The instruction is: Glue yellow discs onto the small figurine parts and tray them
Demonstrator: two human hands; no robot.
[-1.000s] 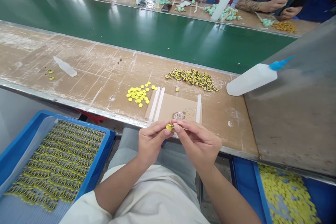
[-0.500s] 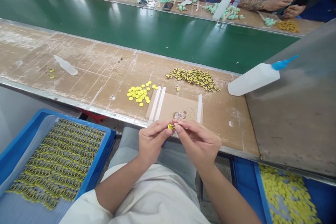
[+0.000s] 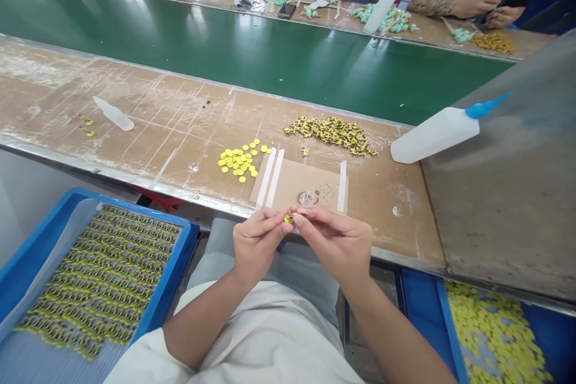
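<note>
Sitting at the table (image 3: 189,126), we have the blue tray (image 3: 174,264) low on our L, its yellow-and-dark pcs in rows — prob. so they don't tangle. The cardboard sheet (image 3: 301,174) lies in front of us, prob. to shield the surface. The white bottle (image 3: 434,135) stands far R by the metal panel (image 3: 508,192), likely kept clear of our elbows. Our left hand (image 3: 254,246) and right hand (image 3: 339,246) meet at the near edge, both pinched narrow on one pc. The dark-and-yellow pile (image 3: 333,134) sits just past the sheet, the yellow discs (image 3: 237,161) by its L edge — prob. for short reaches. Smallest: the yellow pc (image 3: 288,218) btwn our fingertips, gripped from both sides, likely for steadiness; its detail's too small to tell.
</note>
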